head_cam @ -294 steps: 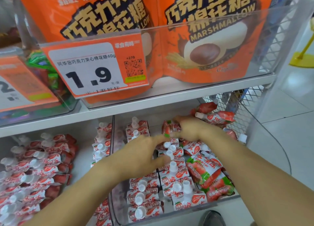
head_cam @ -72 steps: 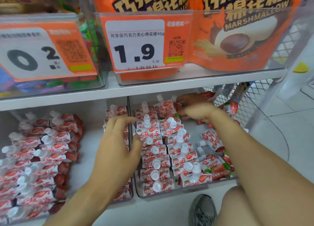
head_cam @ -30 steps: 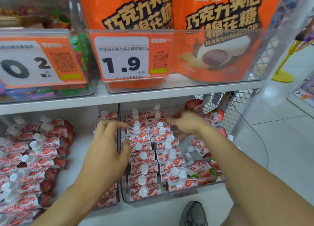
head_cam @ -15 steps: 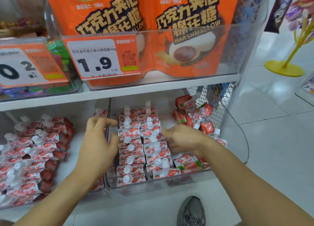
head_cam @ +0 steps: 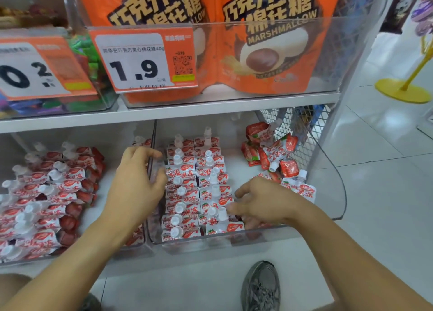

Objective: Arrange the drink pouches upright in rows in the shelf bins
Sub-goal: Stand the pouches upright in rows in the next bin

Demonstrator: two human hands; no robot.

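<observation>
Red-and-white strawberry drink pouches with white caps stand upright in two rows in the clear right bin on the lower shelf. Several loose pouches lie in a heap at the bin's back right. My left hand grips the clear wall between the two bins, thumb against the left row. My right hand hovers low at the front of the right row, fingers spread and touching the pouch tops; it holds nothing that I can see. The left bin holds several rows of pouches.
The shelf above carries clear bins of orange marshmallow bags and price tags. Wire mesh closes the shelf's right end. A grey shoe stands on the white tiled floor below. A yellow stand base sits at far right.
My right hand has pulled back from the rear of the bin to the front of the right row. My left hand stays on the divider. The view has shifted slightly.
</observation>
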